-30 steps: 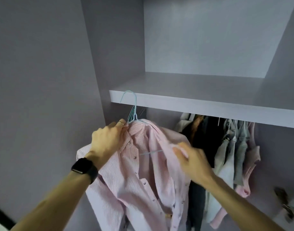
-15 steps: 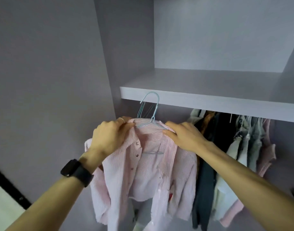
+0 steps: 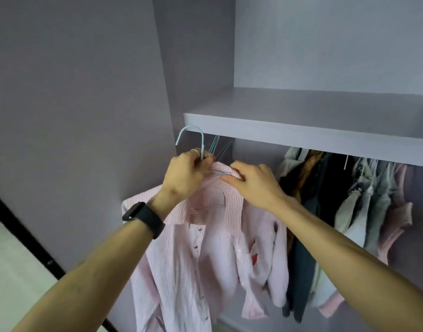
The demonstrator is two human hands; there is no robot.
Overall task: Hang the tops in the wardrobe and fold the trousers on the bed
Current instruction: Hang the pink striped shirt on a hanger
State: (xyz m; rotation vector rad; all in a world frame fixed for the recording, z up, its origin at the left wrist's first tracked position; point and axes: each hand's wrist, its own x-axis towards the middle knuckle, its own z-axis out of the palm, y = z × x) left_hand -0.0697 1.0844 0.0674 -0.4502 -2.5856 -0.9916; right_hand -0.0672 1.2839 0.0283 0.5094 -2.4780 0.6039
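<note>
Both arms raised under shelf (image 3: pixel 301 137); left hand (image 3: pixel 184 174) pinches blue hanger (image 3: pixel 196 136) at hook base, right hand (image 3: pixel 253 185) grips pink striped shirt (image 3: pixel 205 250) at collar. Wardrobe (image 3: pixel 196 58) holds other hung garments (image 3: pixel 349 212) rightward.

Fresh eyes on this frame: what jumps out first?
A pink striped shirt on a pale blue hanger fills the centre, the left hand gripping the hanger's neck and the right hand pinching the collar. Its hook sits at the front edge of the wardrobe shelf above. Right of the shirt, hung clothes crowd under the shelf.
</note>
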